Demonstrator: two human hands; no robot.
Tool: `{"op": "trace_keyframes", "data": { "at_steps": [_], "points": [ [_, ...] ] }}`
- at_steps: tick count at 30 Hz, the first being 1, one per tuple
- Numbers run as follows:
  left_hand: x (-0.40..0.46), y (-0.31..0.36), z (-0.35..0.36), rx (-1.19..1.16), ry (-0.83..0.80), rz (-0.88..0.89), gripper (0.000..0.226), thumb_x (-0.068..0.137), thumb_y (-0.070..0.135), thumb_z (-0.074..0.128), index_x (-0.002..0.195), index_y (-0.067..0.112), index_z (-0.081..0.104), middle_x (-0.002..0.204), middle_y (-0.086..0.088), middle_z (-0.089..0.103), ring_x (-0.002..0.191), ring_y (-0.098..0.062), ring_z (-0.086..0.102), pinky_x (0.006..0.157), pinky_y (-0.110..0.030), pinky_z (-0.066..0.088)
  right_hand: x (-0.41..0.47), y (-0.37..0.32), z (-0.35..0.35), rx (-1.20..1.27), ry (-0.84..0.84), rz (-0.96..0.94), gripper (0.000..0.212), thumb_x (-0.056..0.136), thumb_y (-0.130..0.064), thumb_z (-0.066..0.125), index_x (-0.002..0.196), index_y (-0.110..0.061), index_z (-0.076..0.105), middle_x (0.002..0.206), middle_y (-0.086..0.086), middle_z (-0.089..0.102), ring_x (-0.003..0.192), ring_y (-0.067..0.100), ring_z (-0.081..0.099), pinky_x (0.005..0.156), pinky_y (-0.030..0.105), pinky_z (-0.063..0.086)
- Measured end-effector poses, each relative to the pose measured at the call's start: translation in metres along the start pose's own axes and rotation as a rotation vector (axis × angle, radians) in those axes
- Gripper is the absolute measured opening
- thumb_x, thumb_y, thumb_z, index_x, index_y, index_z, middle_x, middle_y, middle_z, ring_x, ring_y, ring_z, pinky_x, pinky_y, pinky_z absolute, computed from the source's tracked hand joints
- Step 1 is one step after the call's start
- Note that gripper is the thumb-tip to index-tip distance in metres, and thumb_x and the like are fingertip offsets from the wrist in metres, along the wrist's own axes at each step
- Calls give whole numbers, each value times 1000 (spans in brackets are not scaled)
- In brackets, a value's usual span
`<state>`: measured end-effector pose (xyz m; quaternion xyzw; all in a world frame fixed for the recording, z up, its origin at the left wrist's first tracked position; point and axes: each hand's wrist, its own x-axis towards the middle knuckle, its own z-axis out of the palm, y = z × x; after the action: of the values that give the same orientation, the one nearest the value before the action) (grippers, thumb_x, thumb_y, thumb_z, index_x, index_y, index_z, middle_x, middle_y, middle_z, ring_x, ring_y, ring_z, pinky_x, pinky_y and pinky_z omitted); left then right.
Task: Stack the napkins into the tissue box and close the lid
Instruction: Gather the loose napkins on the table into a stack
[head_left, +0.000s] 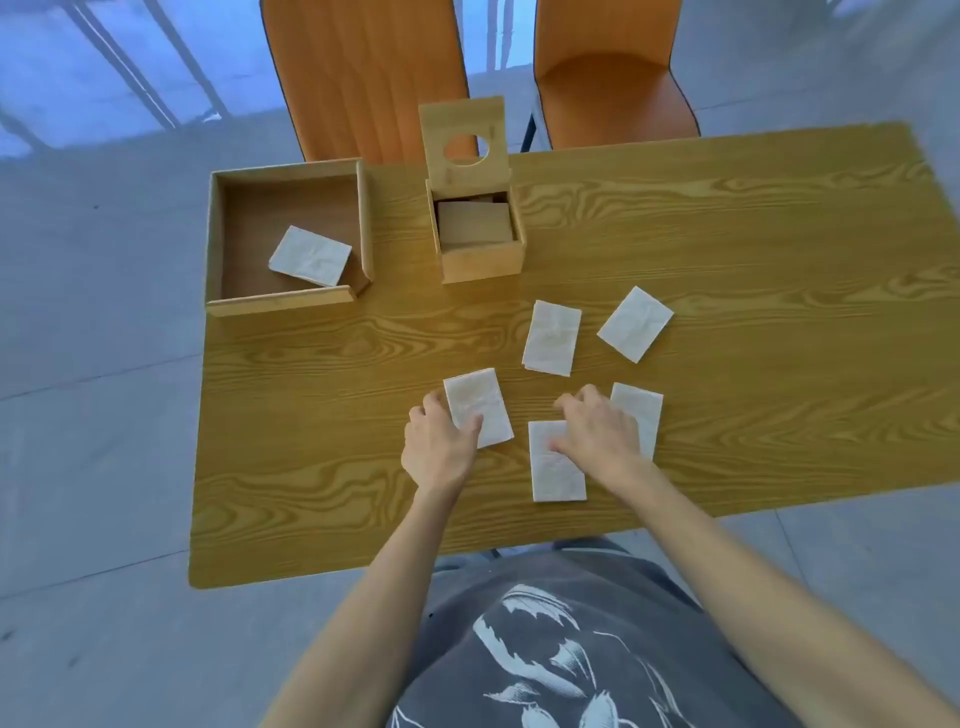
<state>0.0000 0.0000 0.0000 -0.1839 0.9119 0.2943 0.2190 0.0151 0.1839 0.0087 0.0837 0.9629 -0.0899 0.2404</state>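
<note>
The small wooden tissue box (480, 262) stands at the table's far middle, its lid (464, 143) with a round hole tipped upright. Several folded white napkins lie on the table. My left hand (439, 449) pinches the lower left edge of one napkin (475, 400), thumb on top. My right hand (597, 434) rests with fingers spread on a second napkin (558, 475), its wrist covering part of a third napkin (641, 408). Two further napkins (551, 338) (635, 323) lie beyond my hands. Another napkin (310, 255) sits inside the wooden tray.
A shallow wooden tray (283, 304) stands at the table's far left corner. The wood-grain table (753, 249) stretches away to the right. Two orange chairs (363, 78) (608, 78) stand behind it on a grey floor.
</note>
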Motion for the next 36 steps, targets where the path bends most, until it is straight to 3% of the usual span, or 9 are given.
{"op": "trace_keyframes", "data": {
  "at_steps": [4,10,14,16,20,24,28,32,36],
  "points": [
    [3,-3,6,15,55,-69,61,86,50,64,134,15,48,128,-9,55,115,-29,55,84,-45,52,5,-1,-1,-53,-11,-4,44,81,-35,75,118,-17,60,120,7,52,108,24,52,77,37,49],
    [8,3,13,-17,22,-111,46,84,40,71,120,17,55,122,-7,52,108,-27,56,74,-38,45,15,6,1,-103,8,-54,38,76,-51,76,101,-24,68,116,1,54,109,21,48,89,34,39],
    [14,4,13,-67,12,-115,42,81,37,73,116,19,58,118,-3,57,103,-25,60,74,-37,47,14,7,0,-96,-6,-120,22,84,-42,71,97,-26,64,109,-3,64,108,20,56,89,36,37],
    [15,2,11,-106,20,-98,42,79,34,75,114,20,57,111,2,66,99,-22,63,73,-36,47,11,8,0,-44,-9,-128,21,86,-37,69,100,-25,60,105,-4,68,105,19,61,89,36,38],
    [16,-1,6,-192,6,-114,50,77,29,78,121,23,53,101,6,72,96,-19,66,71,-32,42,13,11,2,47,-25,-115,48,86,-32,69,128,-20,50,102,-2,69,101,21,64,92,38,42],
    [20,-6,5,-277,-33,-101,42,79,30,76,118,23,61,98,6,73,92,-17,68,78,-37,53,18,11,-4,-10,-40,-160,23,86,-30,67,108,-23,68,110,0,61,106,20,55,90,35,43],
    [25,-12,8,-426,-88,-82,31,85,25,73,114,14,69,101,0,74,94,-17,70,85,-40,58,24,12,-18,300,-140,-156,10,83,-21,70,93,-20,70,97,-3,68,95,16,63,78,31,52],
    [29,-16,12,-575,-187,-98,26,89,19,70,113,10,68,103,-9,76,94,-21,73,84,-42,61,37,13,-38,713,-306,-140,15,83,-13,75,98,-17,75,91,0,76,90,14,71,73,30,60],
    [29,-17,11,-692,-237,-124,22,93,13,63,113,7,68,98,-10,76,85,-20,73,75,-33,60,53,3,-43,911,-429,-153,20,84,-9,76,105,-9,73,96,8,77,88,14,73,70,27,61]
  ]
}}
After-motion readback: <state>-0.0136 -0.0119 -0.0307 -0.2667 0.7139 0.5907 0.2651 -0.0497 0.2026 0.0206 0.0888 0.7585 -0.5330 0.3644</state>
